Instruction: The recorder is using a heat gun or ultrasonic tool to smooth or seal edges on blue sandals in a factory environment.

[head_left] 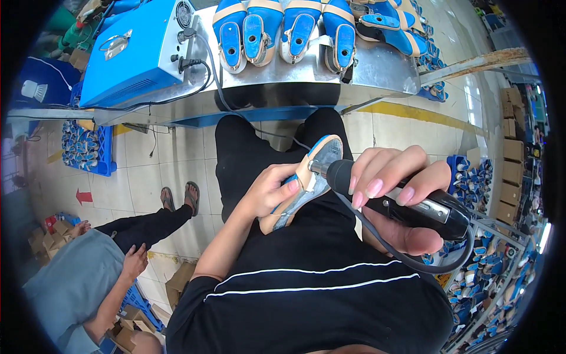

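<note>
My left hand (272,190) is closed round a shoe on a blue last (331,151), holding it over my lap. The shoe has tan straps and a grey underside, which faces up toward the tool. In my right hand (407,177) is a black electric screwdriver (451,213), with my fingers wrapped over its body. Its metal nose points left and meets the shoe's underside, or nearly so; whether a screw sits there is hidden. A dark cable (377,233) loops below my right hand from the tool's rear end.
Ahead stands a metal bench (386,71), bearing a blue power box (132,56) and a row of shoes on blue lasts (295,35). Blue crates of shoes (106,156) stand left; a loaded rack (501,236) is at right. Another person (76,277) sits at lower left.
</note>
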A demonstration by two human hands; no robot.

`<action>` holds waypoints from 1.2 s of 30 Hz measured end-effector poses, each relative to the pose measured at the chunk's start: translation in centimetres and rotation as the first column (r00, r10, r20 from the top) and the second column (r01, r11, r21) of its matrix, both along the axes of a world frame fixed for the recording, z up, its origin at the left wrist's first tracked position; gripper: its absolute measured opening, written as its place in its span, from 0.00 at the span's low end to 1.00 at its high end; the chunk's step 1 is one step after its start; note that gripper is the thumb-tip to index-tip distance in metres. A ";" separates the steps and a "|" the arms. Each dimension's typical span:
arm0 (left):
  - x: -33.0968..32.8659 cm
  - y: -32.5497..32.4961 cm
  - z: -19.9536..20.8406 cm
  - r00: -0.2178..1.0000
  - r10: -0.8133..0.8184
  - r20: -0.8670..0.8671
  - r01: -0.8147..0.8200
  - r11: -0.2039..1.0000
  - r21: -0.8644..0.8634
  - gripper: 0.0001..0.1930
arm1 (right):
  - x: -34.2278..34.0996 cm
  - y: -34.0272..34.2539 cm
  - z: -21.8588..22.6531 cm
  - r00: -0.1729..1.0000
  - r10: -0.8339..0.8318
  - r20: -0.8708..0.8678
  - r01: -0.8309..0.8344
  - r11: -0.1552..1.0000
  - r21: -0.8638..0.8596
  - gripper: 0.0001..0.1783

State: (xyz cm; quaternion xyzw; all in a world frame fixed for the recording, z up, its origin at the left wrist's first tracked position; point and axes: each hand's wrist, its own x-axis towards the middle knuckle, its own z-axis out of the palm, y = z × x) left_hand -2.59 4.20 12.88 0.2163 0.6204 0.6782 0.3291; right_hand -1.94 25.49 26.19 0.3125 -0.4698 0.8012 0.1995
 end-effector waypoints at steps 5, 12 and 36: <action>0.0 0.0 -0.2 1.000 0.011 -0.005 -0.011 1.000 -0.010 0.43 | 0.1 -0.2 -0.2 0.999 0.010 0.044 -0.010 1.000 0.001 0.32; 0.2 -0.4 0.0 0.996 0.048 -0.069 -0.047 0.999 0.019 0.52 | 0.0 -0.7 -0.2 0.995 0.024 0.100 -0.023 1.000 -0.013 0.22; 0.4 -0.6 -1.5 0.985 0.172 -0.026 -0.170 0.983 0.073 0.71 | -0.2 1.5 0.7 0.985 -0.148 0.083 0.142 0.987 0.074 0.23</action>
